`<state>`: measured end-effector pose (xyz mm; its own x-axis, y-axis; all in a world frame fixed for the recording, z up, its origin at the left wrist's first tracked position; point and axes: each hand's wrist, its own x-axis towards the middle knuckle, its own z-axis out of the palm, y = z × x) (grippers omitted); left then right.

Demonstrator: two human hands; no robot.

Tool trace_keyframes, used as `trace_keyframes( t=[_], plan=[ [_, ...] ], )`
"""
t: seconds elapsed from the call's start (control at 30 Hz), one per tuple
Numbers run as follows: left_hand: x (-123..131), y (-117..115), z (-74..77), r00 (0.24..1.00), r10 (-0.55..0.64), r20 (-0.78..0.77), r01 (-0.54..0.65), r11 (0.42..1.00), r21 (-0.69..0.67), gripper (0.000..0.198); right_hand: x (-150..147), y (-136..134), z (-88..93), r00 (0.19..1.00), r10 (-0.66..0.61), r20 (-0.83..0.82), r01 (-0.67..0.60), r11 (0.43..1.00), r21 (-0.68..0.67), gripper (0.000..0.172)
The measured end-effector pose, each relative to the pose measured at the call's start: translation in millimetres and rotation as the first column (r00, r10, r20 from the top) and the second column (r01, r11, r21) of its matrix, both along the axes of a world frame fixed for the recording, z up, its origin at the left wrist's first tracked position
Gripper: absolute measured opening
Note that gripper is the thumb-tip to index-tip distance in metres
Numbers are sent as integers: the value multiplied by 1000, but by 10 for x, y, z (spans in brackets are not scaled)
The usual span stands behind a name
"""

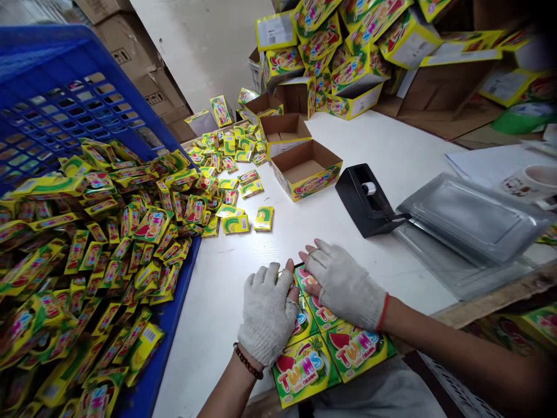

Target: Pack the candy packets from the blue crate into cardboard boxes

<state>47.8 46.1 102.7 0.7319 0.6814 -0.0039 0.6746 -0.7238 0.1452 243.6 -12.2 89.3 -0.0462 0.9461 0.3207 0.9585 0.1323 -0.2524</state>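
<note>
Both gloved hands lay flat, fingers spread, on a row of flat yellow-and-green cartons (331, 354) at the near edge of the white tabletop (391, 168). The left hand (267, 313) pressed the left column, the right hand (343, 284) the right one, with neither pinching anything. The two nearest cartons read "TWINS" in coloured letters beside fruit pictures; the smaller line under it was too fine to read, and the cartons farther up were mostly covered by the gloves. A blue crate (65, 98) at the left spilled small yellow sachets (108, 244), whose print was blurred. Open boxes (307, 168) stood beyond, the side lettering unclear. A black tape dispenser (368, 200) sat beside clear plastic trays (470, 220), which were cut off at the right.
</note>
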Motion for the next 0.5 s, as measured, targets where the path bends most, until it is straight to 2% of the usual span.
trace_keyframes(
  t=[0.1, 0.2, 0.3, 0.37, 0.5],
  plan=[
    [7, -22, 42, 998, -26, -58, 28, 998, 48, 47, -31, -70, -202, 988, 62, -141, -61, 998, 7, 54],
    [-54, -191, 69, 996, -48, -69, 51, 998, 47, 55, 23, -207, -175, 969, 64, -240, -47, 996, 74, 52],
    [-137, -463, 35, 996, -63, -65, 66, 997, 49, 74, -39, -480, -63, 988, 10, -155, -4, 999, 39, 55],
    [-173, -620, -25, 995, -68, -71, 72, 995, 61, 75, -157, -664, -40, 997, 27, -66, -29, 999, -39, 52],
    [-170, -742, -179, 993, -82, -91, 94, 986, 139, 72, -378, -825, -208, 1000, 10, 15, -8, 992, -123, 46]
  ],
)
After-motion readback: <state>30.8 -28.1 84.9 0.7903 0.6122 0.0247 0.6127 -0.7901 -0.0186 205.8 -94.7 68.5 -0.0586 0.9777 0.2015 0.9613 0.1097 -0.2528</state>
